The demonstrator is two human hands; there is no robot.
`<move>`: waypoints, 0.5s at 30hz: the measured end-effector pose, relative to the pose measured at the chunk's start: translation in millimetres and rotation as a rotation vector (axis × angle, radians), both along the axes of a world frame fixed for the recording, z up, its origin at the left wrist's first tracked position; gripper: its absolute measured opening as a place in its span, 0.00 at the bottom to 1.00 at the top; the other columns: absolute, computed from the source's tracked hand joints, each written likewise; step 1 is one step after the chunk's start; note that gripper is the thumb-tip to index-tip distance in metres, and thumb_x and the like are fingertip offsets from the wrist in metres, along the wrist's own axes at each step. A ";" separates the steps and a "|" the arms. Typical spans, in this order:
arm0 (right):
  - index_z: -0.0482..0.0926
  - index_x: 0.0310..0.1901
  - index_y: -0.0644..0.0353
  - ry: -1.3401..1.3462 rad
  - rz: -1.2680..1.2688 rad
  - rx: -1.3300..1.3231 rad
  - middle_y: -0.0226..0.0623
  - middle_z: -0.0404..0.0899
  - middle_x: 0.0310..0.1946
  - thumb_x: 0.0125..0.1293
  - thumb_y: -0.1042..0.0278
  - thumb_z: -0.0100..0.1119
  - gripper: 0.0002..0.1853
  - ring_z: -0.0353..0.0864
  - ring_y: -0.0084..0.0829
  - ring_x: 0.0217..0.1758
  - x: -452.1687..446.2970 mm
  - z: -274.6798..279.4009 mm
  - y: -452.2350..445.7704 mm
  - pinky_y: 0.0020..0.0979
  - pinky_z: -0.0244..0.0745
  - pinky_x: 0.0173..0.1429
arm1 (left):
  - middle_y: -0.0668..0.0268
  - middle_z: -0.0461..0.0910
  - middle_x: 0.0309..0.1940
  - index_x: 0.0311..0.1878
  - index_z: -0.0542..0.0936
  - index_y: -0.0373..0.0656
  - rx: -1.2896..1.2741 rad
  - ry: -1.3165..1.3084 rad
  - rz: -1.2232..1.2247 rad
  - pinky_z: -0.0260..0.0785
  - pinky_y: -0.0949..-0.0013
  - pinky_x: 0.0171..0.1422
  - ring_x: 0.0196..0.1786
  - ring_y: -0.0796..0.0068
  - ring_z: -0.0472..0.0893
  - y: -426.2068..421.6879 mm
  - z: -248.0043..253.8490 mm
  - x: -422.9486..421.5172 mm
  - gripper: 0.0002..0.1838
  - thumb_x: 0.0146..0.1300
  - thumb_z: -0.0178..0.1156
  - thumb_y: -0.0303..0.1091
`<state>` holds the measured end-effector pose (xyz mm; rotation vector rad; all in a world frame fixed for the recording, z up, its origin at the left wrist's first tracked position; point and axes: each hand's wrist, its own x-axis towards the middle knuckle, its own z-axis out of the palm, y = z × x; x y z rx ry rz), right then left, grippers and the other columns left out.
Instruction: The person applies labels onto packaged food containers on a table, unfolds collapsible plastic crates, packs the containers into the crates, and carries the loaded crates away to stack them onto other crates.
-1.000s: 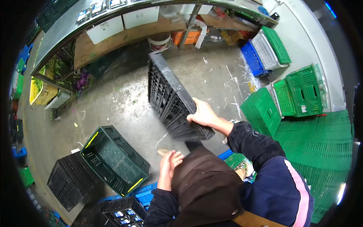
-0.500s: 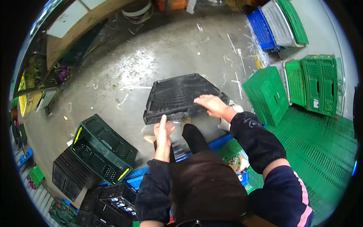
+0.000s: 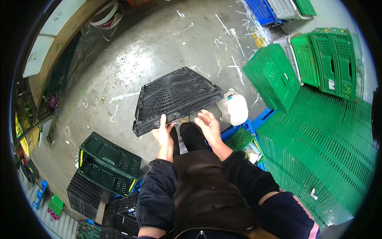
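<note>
Crate (image 3: 177, 95), black and flat, appears left of the green stack (image 3: 272, 77) in my remote view. My left hand (image 3: 164, 135) sets its thumb against the near edge (whether it pinches, I cannot tell); my right hand (image 3: 209, 127), closer to the stack, has fingers loosely spread beside that edge, its forearm (image 3: 250, 173) slanting inward. For steadiness, I judge, both palms belong wide apart underneath.

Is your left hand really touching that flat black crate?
Touching. The head view shows it: the left hand's thumb lies right across the near edge of the flat black crate, with no gap visible there.
</note>
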<state>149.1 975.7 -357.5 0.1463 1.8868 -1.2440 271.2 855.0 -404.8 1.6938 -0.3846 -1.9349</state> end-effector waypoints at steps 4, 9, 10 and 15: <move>0.61 0.64 0.62 -0.116 -0.208 -0.205 0.41 0.71 0.59 0.59 0.68 0.69 0.34 0.73 0.31 0.60 10.4 -37.8 -40.8 0.33 0.70 0.62 | 0.60 0.79 0.44 0.51 0.73 0.37 -0.105 -0.061 -0.051 0.78 0.65 0.35 0.37 0.69 0.81 2.0 5.0 1.5 0.20 0.57 0.69 0.27; 0.66 0.57 0.62 0.085 -0.432 -0.427 0.35 0.77 0.50 0.52 0.83 0.70 0.31 0.78 0.26 0.51 22.9 -44.8 -72.3 0.28 0.73 0.57 | 0.58 0.76 0.52 0.62 0.65 0.34 -0.291 -0.109 -0.054 0.73 0.64 0.55 0.49 0.66 0.78 -20.3 -3.7 -1.1 0.34 0.51 0.68 0.18; 0.67 0.54 0.63 0.133 -0.409 -0.363 0.36 0.78 0.48 0.54 0.83 0.67 0.26 0.79 0.25 0.48 21.4 -47.6 -78.8 0.27 0.76 0.52 | 0.57 0.74 0.54 0.63 0.64 0.34 -0.299 -0.092 -0.001 0.68 0.67 0.61 0.52 0.65 0.76 -32.2 0.9 -9.3 0.38 0.46 0.67 0.14; 0.69 0.45 0.67 0.291 -0.295 -0.111 0.43 0.76 0.47 0.52 0.81 0.62 0.18 0.80 0.28 0.36 1.0 -50.1 -110.2 0.28 0.76 0.43 | 0.64 0.75 0.35 0.50 0.69 0.35 -0.490 -0.202 -0.126 0.76 0.69 0.35 0.30 0.72 0.77 -89.9 -23.4 -11.0 0.27 0.42 0.58 0.12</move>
